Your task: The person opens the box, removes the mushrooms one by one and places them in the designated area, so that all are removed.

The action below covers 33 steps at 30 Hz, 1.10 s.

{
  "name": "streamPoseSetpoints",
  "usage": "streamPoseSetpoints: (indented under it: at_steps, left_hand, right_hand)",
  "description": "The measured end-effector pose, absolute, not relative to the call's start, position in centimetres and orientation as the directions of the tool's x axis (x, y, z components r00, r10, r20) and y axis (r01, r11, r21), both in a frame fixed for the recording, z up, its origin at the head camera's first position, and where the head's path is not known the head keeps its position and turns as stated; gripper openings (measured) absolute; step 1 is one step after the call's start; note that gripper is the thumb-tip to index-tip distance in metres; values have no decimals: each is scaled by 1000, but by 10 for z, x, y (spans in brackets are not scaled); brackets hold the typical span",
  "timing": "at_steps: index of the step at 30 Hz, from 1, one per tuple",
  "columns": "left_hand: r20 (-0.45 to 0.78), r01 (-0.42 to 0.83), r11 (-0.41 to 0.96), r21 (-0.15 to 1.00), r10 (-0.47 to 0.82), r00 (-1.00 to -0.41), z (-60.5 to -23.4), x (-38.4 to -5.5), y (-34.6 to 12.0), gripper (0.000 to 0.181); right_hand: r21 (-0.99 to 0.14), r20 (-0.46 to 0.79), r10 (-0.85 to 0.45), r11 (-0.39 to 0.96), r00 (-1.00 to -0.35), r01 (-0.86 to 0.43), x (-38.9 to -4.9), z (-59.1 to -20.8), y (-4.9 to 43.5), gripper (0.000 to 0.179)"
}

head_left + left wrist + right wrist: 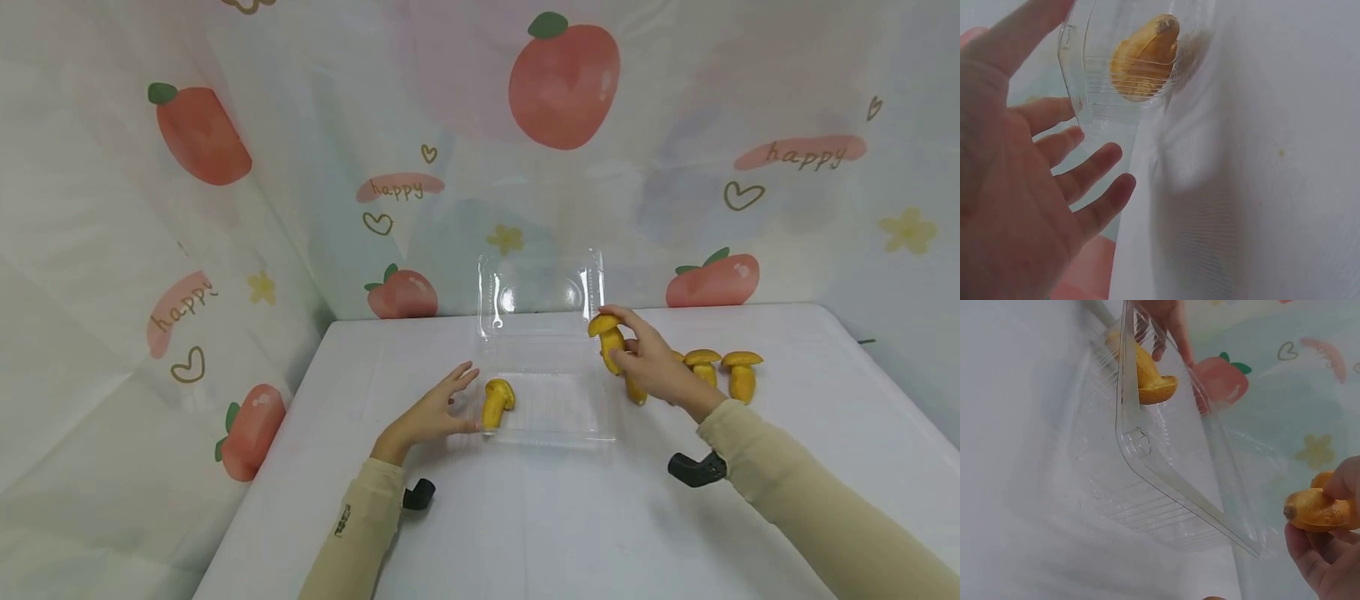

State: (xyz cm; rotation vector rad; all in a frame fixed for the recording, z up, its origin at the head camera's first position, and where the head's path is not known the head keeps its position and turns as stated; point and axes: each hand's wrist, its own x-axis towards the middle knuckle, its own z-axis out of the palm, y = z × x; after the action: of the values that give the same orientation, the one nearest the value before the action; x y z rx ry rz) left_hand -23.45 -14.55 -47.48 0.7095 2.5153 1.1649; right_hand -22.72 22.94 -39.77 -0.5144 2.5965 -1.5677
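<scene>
A clear plastic clamshell box (558, 408) lies with its lid raised at the back. Inside, at its left end, rests a yellow mushroom (495, 404), also visible through the wall in the left wrist view. My left hand (431, 412) is spread beside that end, thumb and fingertips right at the rim, with nothing gripped. With thumb and fingers my right hand (651, 362) pinches a second yellow mushroom (609, 342), cap up, above the box's right edge. In the right wrist view this mushroom (1319, 509) shows its stem end pointing toward the box.
More yellow mushrooms stand on the right of the white table (525, 517), among them one mushroom (742, 379) at the row's end; others are partly hidden behind my right hand. The transparent lid (540, 292) rises before a patterned backdrop (465, 100).
</scene>
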Motion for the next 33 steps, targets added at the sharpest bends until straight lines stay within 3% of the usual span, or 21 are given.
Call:
streamPoseSetpoints:
  at_steps: [16, 33]
  left_hand:
    - [-19, 340, 635, 693, 488, -873, -469, -227, -135, 101]
    - [1, 354, 664, 659, 470, -883, -469, -225, -129, 101]
  right_hand:
    - [-825, 186, -276, 477, -943, -302, -227, -398, 241, 65]
    - [-828, 136, -233, 506, -963, -239, -226, -399, 273, 65]
